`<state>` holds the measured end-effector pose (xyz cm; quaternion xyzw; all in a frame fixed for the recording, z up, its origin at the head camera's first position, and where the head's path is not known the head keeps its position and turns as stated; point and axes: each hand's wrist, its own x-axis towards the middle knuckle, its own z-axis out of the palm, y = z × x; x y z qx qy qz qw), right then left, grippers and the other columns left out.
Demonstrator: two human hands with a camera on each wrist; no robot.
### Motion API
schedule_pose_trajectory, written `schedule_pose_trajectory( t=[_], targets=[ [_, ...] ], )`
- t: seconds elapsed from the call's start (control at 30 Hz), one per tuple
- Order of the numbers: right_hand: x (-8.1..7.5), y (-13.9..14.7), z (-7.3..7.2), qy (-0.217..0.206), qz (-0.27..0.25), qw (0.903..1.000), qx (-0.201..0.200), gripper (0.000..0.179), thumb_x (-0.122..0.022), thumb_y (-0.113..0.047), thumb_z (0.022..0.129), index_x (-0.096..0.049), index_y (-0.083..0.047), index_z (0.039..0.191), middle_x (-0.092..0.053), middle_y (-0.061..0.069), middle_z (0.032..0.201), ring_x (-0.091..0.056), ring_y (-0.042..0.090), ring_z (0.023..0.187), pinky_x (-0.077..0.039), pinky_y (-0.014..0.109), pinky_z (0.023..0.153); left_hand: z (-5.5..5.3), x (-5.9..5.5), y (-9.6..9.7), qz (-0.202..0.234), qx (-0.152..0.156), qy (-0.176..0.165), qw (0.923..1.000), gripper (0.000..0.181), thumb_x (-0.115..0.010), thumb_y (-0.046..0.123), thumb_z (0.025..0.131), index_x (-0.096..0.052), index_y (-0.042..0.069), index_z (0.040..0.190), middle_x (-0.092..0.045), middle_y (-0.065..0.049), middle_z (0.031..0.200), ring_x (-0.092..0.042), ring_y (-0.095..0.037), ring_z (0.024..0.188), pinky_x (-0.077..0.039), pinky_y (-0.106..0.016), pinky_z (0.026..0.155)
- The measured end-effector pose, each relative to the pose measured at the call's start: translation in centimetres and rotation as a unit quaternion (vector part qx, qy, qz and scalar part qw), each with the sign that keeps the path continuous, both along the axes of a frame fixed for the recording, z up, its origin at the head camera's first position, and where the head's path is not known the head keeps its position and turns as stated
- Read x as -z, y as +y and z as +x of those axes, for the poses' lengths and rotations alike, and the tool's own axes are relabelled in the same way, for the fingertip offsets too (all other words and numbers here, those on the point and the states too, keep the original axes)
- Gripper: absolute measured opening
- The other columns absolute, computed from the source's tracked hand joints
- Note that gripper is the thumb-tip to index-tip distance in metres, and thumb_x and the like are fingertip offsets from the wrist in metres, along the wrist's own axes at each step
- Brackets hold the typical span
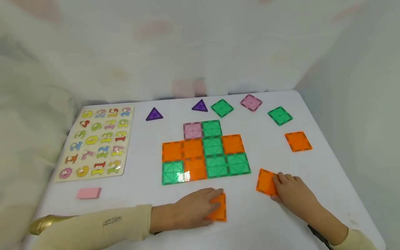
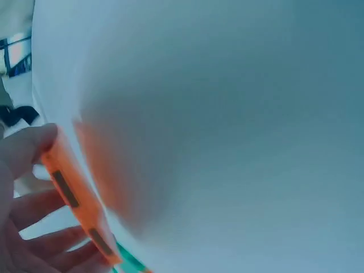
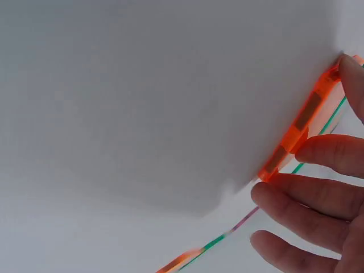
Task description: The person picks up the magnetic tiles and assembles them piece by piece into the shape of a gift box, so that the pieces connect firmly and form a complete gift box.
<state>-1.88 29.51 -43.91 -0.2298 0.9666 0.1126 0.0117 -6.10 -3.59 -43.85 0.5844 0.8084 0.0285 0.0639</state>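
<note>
My left hand (image 1: 190, 210) pinches an orange square magnetic tile (image 1: 221, 209) near the front of the table. In the left wrist view that tile (image 2: 74, 190) is edge-on between thumb and fingers, its orange reflection on the white surface beside it. To the right, my right hand (image 1: 295, 194) grips another orange square tile (image 1: 265, 182) by its right side. The right wrist view shows this tile (image 3: 304, 122) tilted, thumb at one end and fingertips along it. Beyond both hands lies a flat block of joined orange, green and pink tiles, including a green tile (image 1: 173, 172).
A number puzzle board (image 1: 129, 142) lies at the left, with a pink block (image 1: 89, 193) in front. Two purple triangles (image 1: 154, 114), green tiles (image 1: 222, 108) and a pink tile (image 1: 251, 102) lie along the back. A loose orange tile (image 1: 298, 141) is at the right.
</note>
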Motion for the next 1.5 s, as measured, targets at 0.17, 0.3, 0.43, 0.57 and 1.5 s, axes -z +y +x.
schedule_pose_trajectory(
  t=[0.17,0.3,0.43,0.57,1.5],
  targets=[
    [-0.3,-2.8,1.8,-0.016,0.013,0.9969,-0.075,0.071,-0.073,-0.054,0.074,-0.066,0.001,0.117,-0.057,0.015,0.13,-0.058,0.03,0.11,-0.053,0.049,0.084,2.5,1.6,-4.0,-0.005,-0.084,0.035,0.9958,0.049,-0.071,0.041,0.085,-0.064,0.01,0.123,-0.048,-0.014,0.142,-0.05,-0.027,0.128,-0.043,-0.035,0.106],
    [0.3,-5.3,1.1,-0.013,0.02,0.9914,-0.129,0.07,-0.071,-0.059,0.075,-0.066,-0.006,0.121,-0.045,0.011,0.145,-0.048,0.032,0.127,-0.046,0.055,0.096,2.5,2.3,-4.5,0.0,-0.139,0.045,0.9892,0.051,-0.07,0.042,0.086,-0.062,0.011,0.126,-0.043,-0.017,0.146,-0.039,-0.035,0.137,-0.039,-0.044,0.109],
    [1.1,-8.0,-1.1,-0.018,0.002,0.9876,-0.156,0.065,-0.066,-0.062,0.078,-0.065,-0.017,0.125,-0.042,0.011,0.148,-0.041,0.035,0.134,-0.041,0.059,0.101,1.5,2.6,-4.1,0.01,-0.182,0.056,0.9816,0.048,-0.072,0.043,0.084,-0.066,0.017,0.123,-0.039,-0.019,0.148,-0.032,-0.043,0.138,-0.037,-0.051,0.109],
    [1.6,-10.3,-3.3,-0.028,-0.021,0.9865,-0.16,0.063,-0.064,-0.059,0.082,-0.064,-0.013,0.125,-0.045,0.014,0.146,-0.043,0.038,0.132,-0.043,0.059,0.098,0.4,2.8,-3.8,0.009,-0.217,0.017,0.976,0.053,-0.072,0.045,0.083,-0.063,0.02,0.128,-0.037,-0.023,0.149,-0.029,-0.05,0.137,-0.035,-0.058,0.107],
    [0.4,-11.0,-16.7,-0.187,-0.164,0.9676,-0.039,0.082,-0.054,-0.054,0.092,-0.027,-0.005,0.151,-0.019,0.017,0.159,-0.02,0.036,0.146,-0.025,0.067,0.109,-1.2,2.9,-3.9,0.005,-0.261,-0.082,0.9619,0.08,-0.07,0.05,0.081,-0.043,0.011,0.145,-0.028,-0.023,0.153,-0.021,-0.05,0.142,-0.029,-0.061,0.11]
  ],
)
